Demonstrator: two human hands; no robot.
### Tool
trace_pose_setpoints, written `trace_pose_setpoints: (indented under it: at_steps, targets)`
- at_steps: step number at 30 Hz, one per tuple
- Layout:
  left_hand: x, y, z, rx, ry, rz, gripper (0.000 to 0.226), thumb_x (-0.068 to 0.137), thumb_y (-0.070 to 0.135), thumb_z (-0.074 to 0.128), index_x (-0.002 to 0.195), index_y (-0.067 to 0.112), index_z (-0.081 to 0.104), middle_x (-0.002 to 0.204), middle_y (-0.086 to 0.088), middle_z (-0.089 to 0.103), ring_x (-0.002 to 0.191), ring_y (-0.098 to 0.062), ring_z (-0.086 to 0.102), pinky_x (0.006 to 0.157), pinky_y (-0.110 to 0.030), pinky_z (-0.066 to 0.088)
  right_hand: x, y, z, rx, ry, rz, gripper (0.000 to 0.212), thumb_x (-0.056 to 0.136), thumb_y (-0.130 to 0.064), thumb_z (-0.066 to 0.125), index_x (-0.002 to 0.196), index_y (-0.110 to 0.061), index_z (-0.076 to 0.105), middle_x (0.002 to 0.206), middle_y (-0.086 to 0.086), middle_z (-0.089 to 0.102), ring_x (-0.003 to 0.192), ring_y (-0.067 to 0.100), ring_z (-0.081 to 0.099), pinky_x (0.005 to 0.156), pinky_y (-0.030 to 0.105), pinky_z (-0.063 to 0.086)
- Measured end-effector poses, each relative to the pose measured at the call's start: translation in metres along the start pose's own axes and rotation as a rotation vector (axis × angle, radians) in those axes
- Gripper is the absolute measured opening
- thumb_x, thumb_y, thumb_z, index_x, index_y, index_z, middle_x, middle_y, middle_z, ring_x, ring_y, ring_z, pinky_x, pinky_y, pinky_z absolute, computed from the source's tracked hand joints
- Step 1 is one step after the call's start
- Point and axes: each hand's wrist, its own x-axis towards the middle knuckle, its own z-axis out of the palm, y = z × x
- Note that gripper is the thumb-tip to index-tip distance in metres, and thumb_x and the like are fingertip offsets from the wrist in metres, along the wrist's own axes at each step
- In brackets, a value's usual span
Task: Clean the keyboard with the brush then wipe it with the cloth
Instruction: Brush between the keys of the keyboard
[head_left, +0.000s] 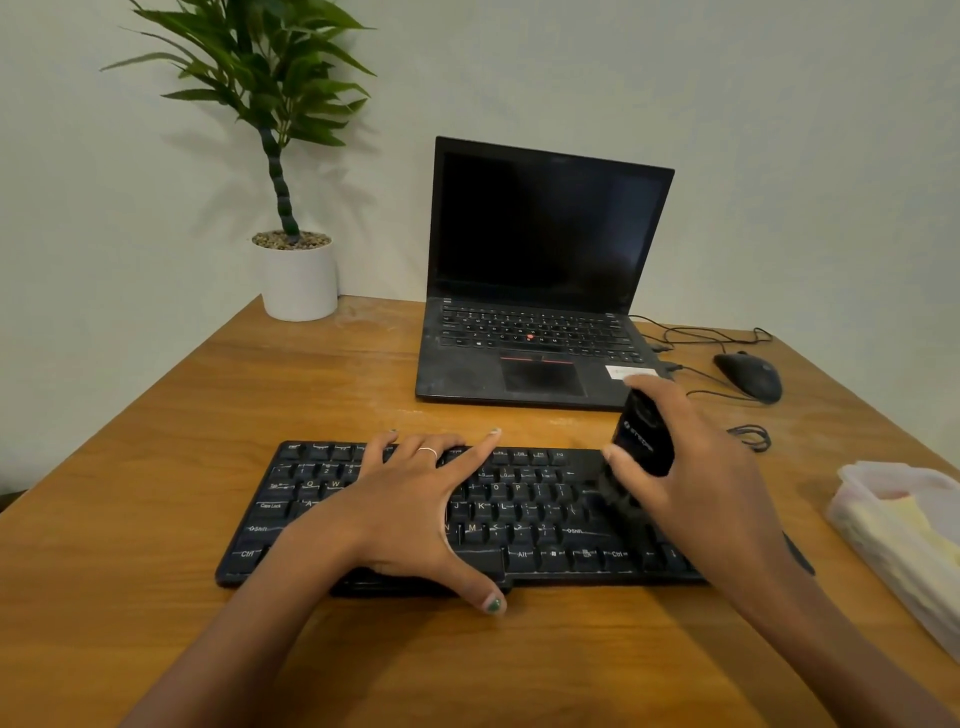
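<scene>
Two hands work the keyboard (519, 519): left hand (410, 509) presses it flat with spread fingers, right hand (696, 467) grips the brush (641, 441) over the right-side keys, where excess force may dislodge keycaps or shift the keyboard across the counter (156, 441).

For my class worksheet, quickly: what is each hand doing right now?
Left hand: open, fingers spread flat on the keyboard.
Right hand: closed around the black brush, bristles on the keys.

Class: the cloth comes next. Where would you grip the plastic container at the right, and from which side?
Grip the container across its narrow width at the near-left rim, from above; it lies flat and long on the table, so its sides are open.
</scene>
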Motion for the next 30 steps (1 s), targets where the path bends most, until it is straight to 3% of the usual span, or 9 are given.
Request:
trace_pose_setpoints:
  at_steps: [2, 4, 8, 13, 16, 19, 22, 25, 30]
  targets:
    - [0.0, 0.001, 0.0, 0.003, -0.004, 0.0, 0.13, 0.057, 0.082, 0.065, 0.14, 0.049, -0.03, 0.16, 0.007, -0.007, 0.145, -0.016, -0.011, 0.113, -0.047, -0.017, 0.0, 0.001, -0.001, 0.02, 0.031, -0.037, 0.058, 0.08, -0.032, 0.069, 0.13, -0.031, 0.04, 0.099, -0.013, 0.056, 0.079, 0.005, 0.057, 0.057, 0.015, 0.045]
    - [0.0, 0.001, 0.0, 0.005, -0.002, 0.0, 0.13, 0.057, 0.083, 0.065, 0.14, 0.049, -0.03, 0.16, 0.006, -0.007, 0.145, -0.016, -0.011, 0.112, -0.047, -0.017, -0.001, -0.003, -0.002, 0.188, -0.031, 0.043, 0.057, 0.078, -0.033, 0.07, 0.126, -0.036, 0.04, 0.096, -0.016, 0.053, 0.079, 0.003, 0.057, 0.057, 0.015, 0.049]
    - [0.001, -0.001, 0.001, 0.011, 0.012, 0.009, 0.131, 0.055, 0.085, 0.064, 0.14, 0.049, -0.03, 0.16, 0.006, -0.005, 0.145, -0.014, -0.01, 0.111, -0.044, -0.019, -0.003, 0.002, 0.001, -0.041, 0.018, -0.006, 0.058, 0.082, -0.035, 0.066, 0.132, -0.033, 0.037, 0.103, -0.005, 0.06, 0.086, 0.011, 0.057, 0.063, 0.023, 0.048]
    - [0.0, -0.002, 0.002, 0.013, 0.006, 0.003, 0.131, 0.055, 0.085, 0.063, 0.139, 0.05, -0.031, 0.161, 0.006, -0.005, 0.146, -0.014, -0.01, 0.112, -0.047, -0.018, -0.006, -0.003, 0.0, 0.237, -0.02, 0.067, 0.055, 0.077, -0.032, 0.07, 0.123, -0.039, 0.04, 0.093, -0.019, 0.054, 0.081, -0.002, 0.058, 0.056, 0.014, 0.05]
    - [0.0, 0.0, 0.001, 0.02, 0.002, 0.001, 0.13, 0.056, 0.084, 0.063, 0.14, 0.049, -0.03, 0.161, 0.006, -0.006, 0.145, -0.013, -0.01, 0.113, -0.047, -0.017, -0.003, 0.004, -0.002, -0.008, 0.011, 0.0, 0.059, 0.08, -0.033, 0.068, 0.131, -0.032, 0.038, 0.105, -0.008, 0.059, 0.089, 0.009, 0.059, 0.065, 0.024, 0.052]
    - [0.0, 0.0, 0.001, 0.015, 0.005, 0.003, 0.13, 0.056, 0.084, 0.063, 0.14, 0.049, -0.03, 0.16, 0.006, -0.006, 0.145, -0.013, -0.011, 0.112, -0.047, -0.018, -0.004, 0.005, -0.003, 0.097, 0.032, 0.023, 0.06, 0.079, -0.033, 0.069, 0.13, -0.034, 0.039, 0.102, -0.011, 0.056, 0.09, 0.008, 0.057, 0.067, 0.022, 0.052]
    - [0.0, -0.001, 0.001, 0.009, 0.003, 0.003, 0.13, 0.056, 0.085, 0.063, 0.14, 0.049, -0.03, 0.16, 0.006, -0.006, 0.145, -0.013, -0.012, 0.112, -0.047, -0.019, -0.007, 0.002, -0.01, 0.197, -0.102, 0.047, 0.056, 0.076, -0.035, 0.071, 0.122, -0.043, 0.038, 0.093, -0.021, 0.052, 0.083, 0.002, 0.057, 0.061, 0.017, 0.051]
    - [0.0, -0.001, 0.0, 0.017, 0.0, -0.004, 0.129, 0.056, 0.085, 0.063, 0.139, 0.049, -0.03, 0.16, 0.006, -0.006, 0.145, -0.015, -0.012, 0.112, -0.047, -0.018, 0.004, 0.005, -0.023, 0.209, -0.226, 0.098, 0.053, 0.073, -0.035, 0.074, 0.114, -0.043, 0.042, 0.092, -0.021, 0.052, 0.079, 0.002, 0.057, 0.057, 0.018, 0.052]
    - [0.0, 0.0, 0.001, 0.022, -0.001, -0.008, 0.13, 0.056, 0.085, 0.062, 0.141, 0.049, -0.029, 0.16, 0.005, -0.006, 0.145, -0.015, -0.011, 0.112, -0.047, -0.017, -0.006, -0.004, -0.013, 0.226, -0.079, 0.085, 0.054, 0.076, -0.034, 0.072, 0.119, -0.041, 0.04, 0.094, -0.017, 0.055, 0.077, 0.002, 0.058, 0.055, 0.017, 0.053]
